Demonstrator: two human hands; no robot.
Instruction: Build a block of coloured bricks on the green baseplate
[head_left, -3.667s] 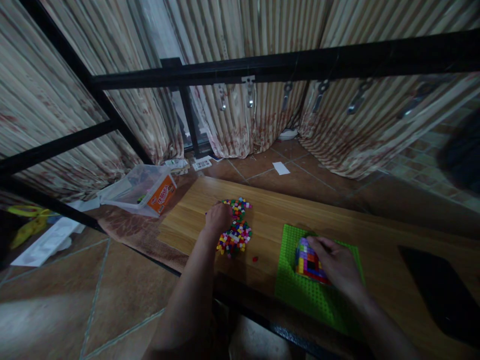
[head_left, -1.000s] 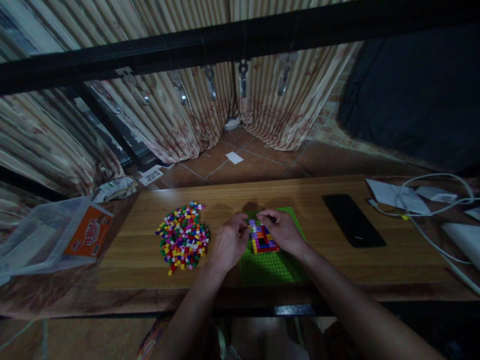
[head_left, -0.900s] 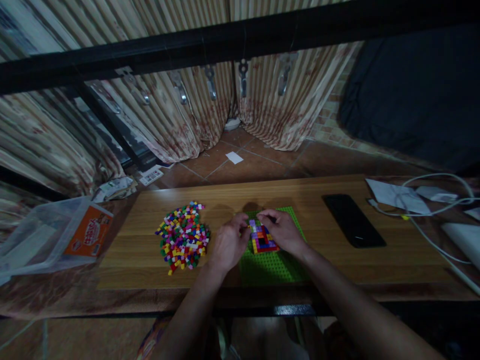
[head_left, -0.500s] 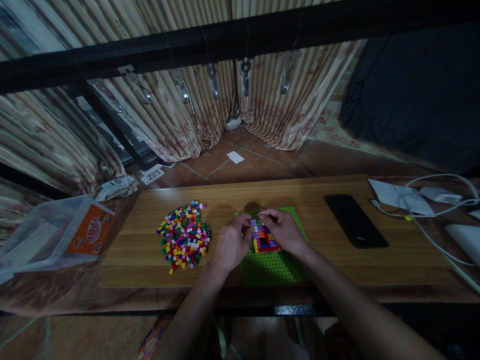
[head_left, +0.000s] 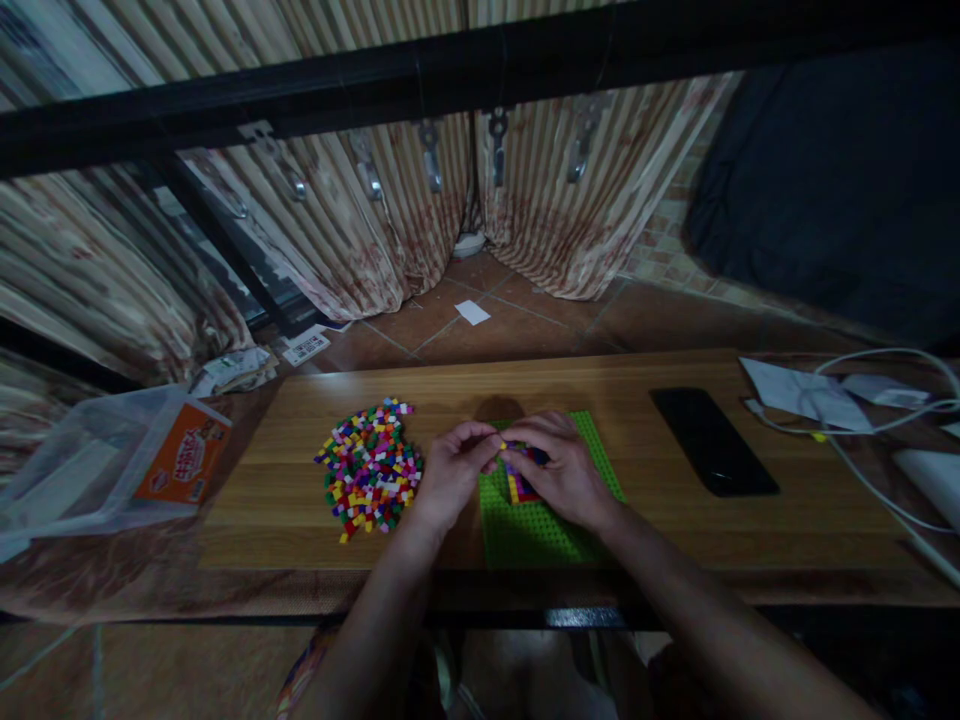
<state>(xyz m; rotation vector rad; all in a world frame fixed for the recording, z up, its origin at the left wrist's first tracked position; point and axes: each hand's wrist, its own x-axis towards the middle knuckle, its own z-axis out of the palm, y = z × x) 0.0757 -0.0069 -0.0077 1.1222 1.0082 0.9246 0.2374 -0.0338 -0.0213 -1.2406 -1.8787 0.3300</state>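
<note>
Nearby, towards the front edge of the worktop (head_left: 262, 470), a green board (head_left: 551, 535) lies flat; no clamp shows, so a stray push from either wrist might skid it. On it sits a small coloured block (head_left: 520, 490), mostly covered by the right hand (head_left: 559, 465); pressing unevenly there could loosen a row. By the block's far left corner, the left hand (head_left: 454, 470) has its fingers pinched on a tiny yellow brick (head_left: 502, 446). The right hand's fingers meet it there, though I cannot tell whether they grip it too or merely steady it, nor whether it touches the block. With so little to hold and knuckles crowding the view, it could spring loose or jam crooked. Beyond the left wrist, a loose pile of bricks (head_left: 367, 470) lies close enough for a swinging forearm to scatter; the black phone (head_left: 712, 440), well apart on the right, seems safer. Farther off, a brick flicked over the back edge would probably land on the dim tiled floor (head_left: 525, 330), hard to spot.
</note>
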